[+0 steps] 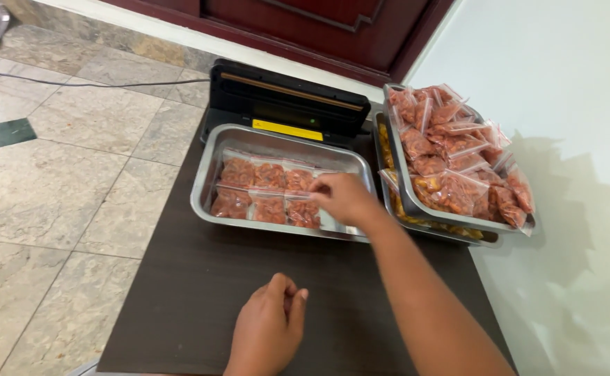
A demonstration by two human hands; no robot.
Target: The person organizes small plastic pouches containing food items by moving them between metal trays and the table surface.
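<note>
Marbled floor tiles surround the dark brown wooden bench (200,292), where a shallow steel tray (211,170) holds small clear bags of reddish-orange snack (270,191) laid flat in two rows. The right hand (343,198) reaches into this tray, fingers (319,189) pinched together on a bag's top edge. The left hand (266,327) rests on the bench, fingers curled together, holding nothing. Behind sits a black sealing machine (284,101); to the right, a heaped tray of filled bags (458,150). Laying each bag flat beside its neighbour, not overlapping, seems best.
</note>
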